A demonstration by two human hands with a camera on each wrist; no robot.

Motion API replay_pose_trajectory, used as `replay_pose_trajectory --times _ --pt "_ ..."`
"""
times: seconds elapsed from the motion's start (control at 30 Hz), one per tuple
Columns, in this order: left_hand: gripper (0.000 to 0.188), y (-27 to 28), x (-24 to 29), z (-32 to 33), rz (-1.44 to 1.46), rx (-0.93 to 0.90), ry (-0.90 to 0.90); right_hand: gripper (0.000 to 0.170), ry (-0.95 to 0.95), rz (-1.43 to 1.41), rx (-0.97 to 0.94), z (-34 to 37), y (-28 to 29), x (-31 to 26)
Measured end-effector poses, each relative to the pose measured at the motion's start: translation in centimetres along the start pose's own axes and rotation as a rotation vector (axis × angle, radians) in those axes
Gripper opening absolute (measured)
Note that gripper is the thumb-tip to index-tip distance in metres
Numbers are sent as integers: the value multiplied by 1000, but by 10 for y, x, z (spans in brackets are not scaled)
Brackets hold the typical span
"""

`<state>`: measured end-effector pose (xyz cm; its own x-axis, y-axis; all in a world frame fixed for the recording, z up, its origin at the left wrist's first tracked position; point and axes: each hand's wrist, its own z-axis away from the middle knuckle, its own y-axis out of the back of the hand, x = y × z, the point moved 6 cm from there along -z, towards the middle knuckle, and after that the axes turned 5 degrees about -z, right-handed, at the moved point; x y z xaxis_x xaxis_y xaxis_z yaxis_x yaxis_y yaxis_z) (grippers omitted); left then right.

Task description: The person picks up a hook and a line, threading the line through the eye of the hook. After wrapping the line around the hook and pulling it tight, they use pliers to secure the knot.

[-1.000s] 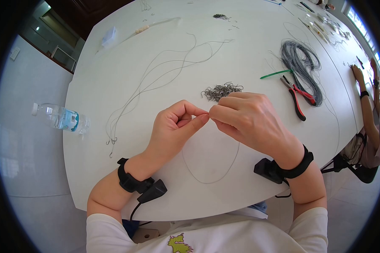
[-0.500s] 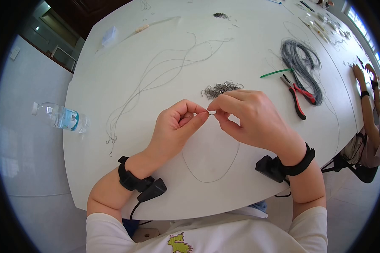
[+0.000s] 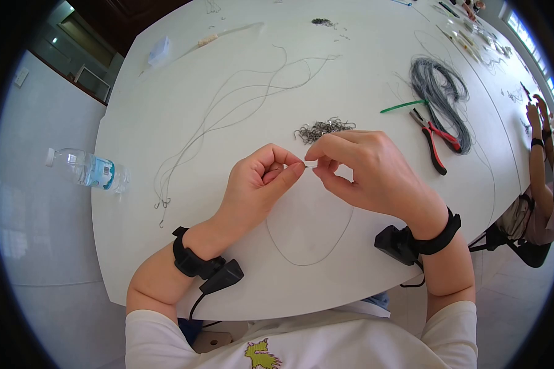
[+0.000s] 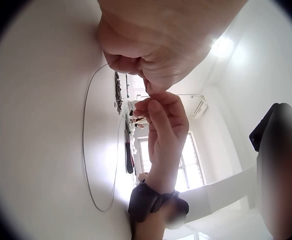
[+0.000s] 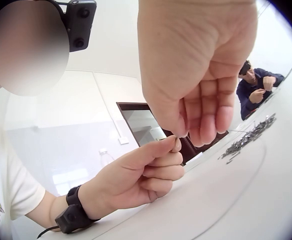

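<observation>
My left hand (image 3: 255,184) pinches a fish hook between thumb and forefinger; its short thin shank (image 3: 310,165) shows at the fingertips, the rest hidden by them. Close against it on the right, my right hand (image 3: 369,175) has thumb and forefinger drawn together on the fishing line, its other fingers loosely bent. Below both hands the grey line (image 3: 301,265) hangs in a wide loop over the white table. Just beyond the right hand lies a pile of hooks (image 3: 320,130). In the right wrist view the left thumb (image 5: 158,146) meets the right fingertips.
Several long lines with hooks (image 3: 163,203) lie at left, near a water bottle (image 3: 95,172). Red-handled pliers (image 3: 434,141), a green tie (image 3: 403,106) and a line bundle (image 3: 440,92) lie at right. Another person's arms (image 3: 538,141) are at the far right edge.
The right fingertips have drawn slightly right, away from the left ones, and a short thin piece now shows between them. The left hand keeps its place.
</observation>
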<state>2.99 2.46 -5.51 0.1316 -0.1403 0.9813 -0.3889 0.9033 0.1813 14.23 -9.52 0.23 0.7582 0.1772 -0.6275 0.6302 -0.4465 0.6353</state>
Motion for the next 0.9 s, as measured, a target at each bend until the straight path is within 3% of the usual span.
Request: replay_pose_trajectory --times 0.57,0.73,0.9 --pt "12 -1 -2 0 33 -13 -13 16 117 118 -21 -2 -4 -4" --pt "10 0 -1 -3 -108 9 -175 15 123 111 -27 -1 -4 -3" --pt "11 0 -3 -1 -72 -38 -77 15 124 118 -28 0 -3 -2"
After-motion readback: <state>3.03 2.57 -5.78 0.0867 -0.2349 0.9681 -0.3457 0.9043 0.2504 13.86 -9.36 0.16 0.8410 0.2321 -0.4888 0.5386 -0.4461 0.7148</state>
